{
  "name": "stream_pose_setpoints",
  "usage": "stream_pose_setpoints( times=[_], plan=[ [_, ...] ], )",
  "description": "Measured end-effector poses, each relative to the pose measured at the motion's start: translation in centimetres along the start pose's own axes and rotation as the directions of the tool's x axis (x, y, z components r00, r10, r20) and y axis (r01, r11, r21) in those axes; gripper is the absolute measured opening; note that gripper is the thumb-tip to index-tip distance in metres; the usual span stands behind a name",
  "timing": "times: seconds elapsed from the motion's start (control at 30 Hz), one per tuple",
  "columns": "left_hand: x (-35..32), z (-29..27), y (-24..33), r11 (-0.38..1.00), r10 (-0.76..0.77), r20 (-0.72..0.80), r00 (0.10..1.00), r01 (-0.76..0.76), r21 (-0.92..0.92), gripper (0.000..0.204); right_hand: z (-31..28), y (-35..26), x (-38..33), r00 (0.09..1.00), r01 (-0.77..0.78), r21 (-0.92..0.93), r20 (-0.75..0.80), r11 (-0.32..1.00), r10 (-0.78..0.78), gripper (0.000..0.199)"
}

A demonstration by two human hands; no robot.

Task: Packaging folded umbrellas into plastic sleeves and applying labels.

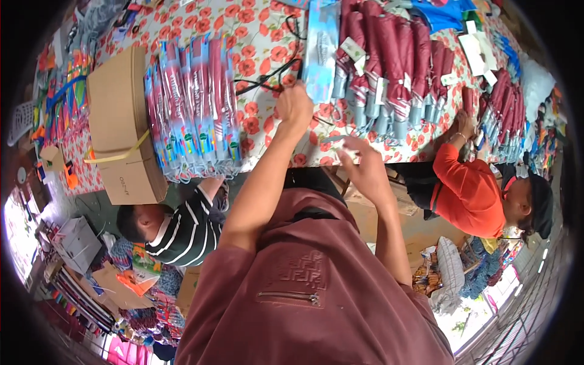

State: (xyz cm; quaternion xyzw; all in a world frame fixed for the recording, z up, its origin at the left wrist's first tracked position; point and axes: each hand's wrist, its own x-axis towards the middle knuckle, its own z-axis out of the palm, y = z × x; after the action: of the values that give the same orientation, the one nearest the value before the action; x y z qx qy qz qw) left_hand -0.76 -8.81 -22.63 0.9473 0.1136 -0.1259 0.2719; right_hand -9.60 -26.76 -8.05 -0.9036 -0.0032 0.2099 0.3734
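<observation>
My left hand is closed on the flowered tablecloth, beside the lower end of a blue printed plastic sleeve. Black cords run up to its fingers; what they grip is hidden. Lower, near the table's front edge, my right hand has thumb and fingers apart. Just beyond its fingertips shows a thin grey strip, too small to name. Folded maroon umbrellas with grey handles lie to the right of the sleeve. On the left is a row of umbrellas packed in blue printed sleeves.
A stack of flat brown cardboard with a yellow strap stands at the left. One person in a striped shirt is below it. At the right, a person in red reaches toward more maroon umbrellas.
</observation>
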Motion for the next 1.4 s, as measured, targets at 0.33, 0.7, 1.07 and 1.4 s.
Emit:
stream_pose_setpoints(
  times=[0.33,0.7,1.07,1.4],
  plan=[
    [2.2,-0.6,1.8,0.975,-0.087,-0.489,0.868,-0.027,-0.221,0.027,-2.5,14.1,5.6,0.854,-0.115,-0.453,-0.5,0.884,-0.146,0.059],
    [1.1,-0.4,0.7,0.986,0.09,-0.453,0.887,-0.017,0.163,0.018,-1.0,20.0,7.0,0.898,-0.251,-0.289,-0.426,0.924,0.11,0.061],
    [1.2,-2.1,-0.1,0.987,0.021,-0.402,0.915,0.045,0.153,0.016,-3.3,14.2,5.6,0.921,-0.334,0.212,-0.133,0.918,0.366,0.048],
    [1.8,-4.2,-2.7,0.424,-0.295,0.239,0.925,0.35,-0.835,0.021,-1.3,9.5,2.4,0.9,-0.289,0.504,-0.147,0.814,0.41,0.03]
  ],
)
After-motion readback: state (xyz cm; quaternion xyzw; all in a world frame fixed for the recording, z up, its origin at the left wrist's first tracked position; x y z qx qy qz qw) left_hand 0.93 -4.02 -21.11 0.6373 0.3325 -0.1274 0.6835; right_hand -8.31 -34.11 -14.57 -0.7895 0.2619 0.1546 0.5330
